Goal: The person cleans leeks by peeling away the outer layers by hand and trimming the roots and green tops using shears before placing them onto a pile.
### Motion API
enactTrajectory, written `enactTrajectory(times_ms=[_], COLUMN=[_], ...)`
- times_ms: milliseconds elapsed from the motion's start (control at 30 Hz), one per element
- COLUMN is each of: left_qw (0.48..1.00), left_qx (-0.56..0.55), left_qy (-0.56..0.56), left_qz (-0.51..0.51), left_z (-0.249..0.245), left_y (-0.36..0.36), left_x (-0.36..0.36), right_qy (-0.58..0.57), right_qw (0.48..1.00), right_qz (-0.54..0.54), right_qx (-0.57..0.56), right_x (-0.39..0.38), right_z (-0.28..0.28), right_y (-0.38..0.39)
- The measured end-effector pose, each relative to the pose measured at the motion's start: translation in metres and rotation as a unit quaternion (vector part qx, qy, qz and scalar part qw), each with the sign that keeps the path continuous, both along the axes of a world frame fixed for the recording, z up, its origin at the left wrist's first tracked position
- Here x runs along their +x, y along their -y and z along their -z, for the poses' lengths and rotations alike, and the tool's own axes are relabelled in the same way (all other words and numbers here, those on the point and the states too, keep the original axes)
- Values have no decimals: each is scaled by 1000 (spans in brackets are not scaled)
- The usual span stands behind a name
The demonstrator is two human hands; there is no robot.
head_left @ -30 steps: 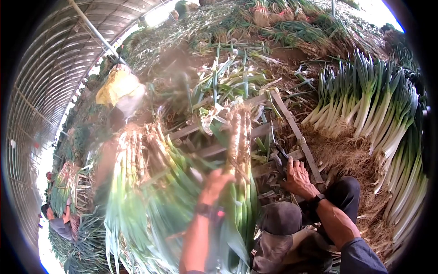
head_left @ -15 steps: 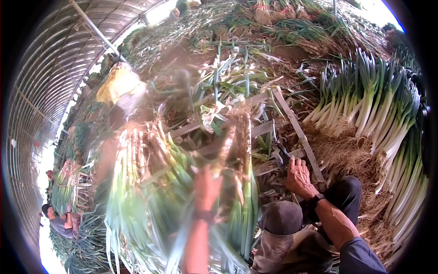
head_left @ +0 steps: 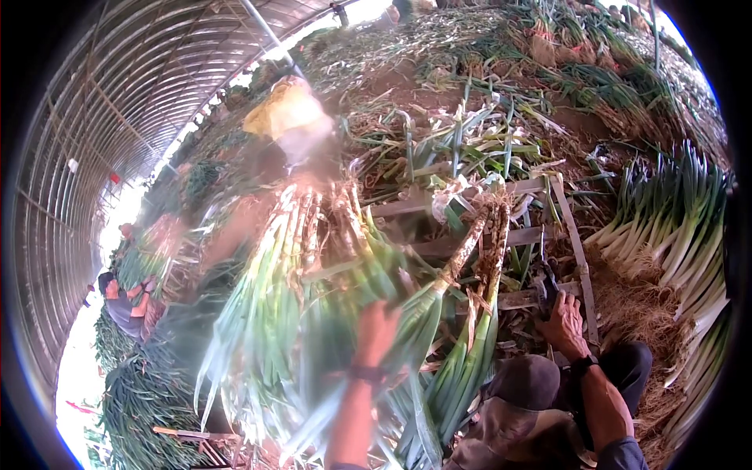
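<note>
My left hand (head_left: pixel 376 333), smeared by motion, is over the green leaves of a large heap of long green onions (head_left: pixel 290 266); its fingers do not show clearly. To its right, two soil-stained green onions (head_left: pixel 468 249) lie with their root ends on a wooden frame (head_left: pixel 576 251). My right hand (head_left: pixel 564 323) has its fingers curled at the lower end of a dark metal tool (head_left: pixel 546 283) by the frame's right side. Part of that tool is hidden by the hand.
Cleaned green onions (head_left: pixel 689 227) with white stems and bushy roots are piled at the right. Peeled leaves (head_left: pixel 439 149) litter the ground beyond the frame. A yellow bag (head_left: pixel 286 110) hangs near a pole. Another person (head_left: pixel 129 305) sits at far left. My capped knee (head_left: pixel 521 382) is below.
The view has swung left, so the scene sits further right. My left hand has moved left, away from the two onions by the frame. My right hand stays at the tool.
</note>
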State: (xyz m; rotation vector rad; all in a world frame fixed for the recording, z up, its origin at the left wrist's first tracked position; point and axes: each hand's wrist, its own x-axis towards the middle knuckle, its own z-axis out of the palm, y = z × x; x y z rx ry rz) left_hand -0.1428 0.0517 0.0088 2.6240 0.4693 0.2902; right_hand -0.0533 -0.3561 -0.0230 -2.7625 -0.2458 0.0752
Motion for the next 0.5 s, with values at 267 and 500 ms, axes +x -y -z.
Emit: enactTrajectory(times_ms=[267, 500], left_qw=[995, 969], left_qx=[41, 98], left_qy=[12, -94], left_qz=[-92, -206], left_z=[4, 37], left_y=[-43, -92], left_x=[12, 84], right_qy=[-20, -26], right_qw=[999, 999], right_qz=[27, 40], right_qx=[9, -6], right_x=[1, -1], right_z=[4, 2], right_y=[-2, -6])
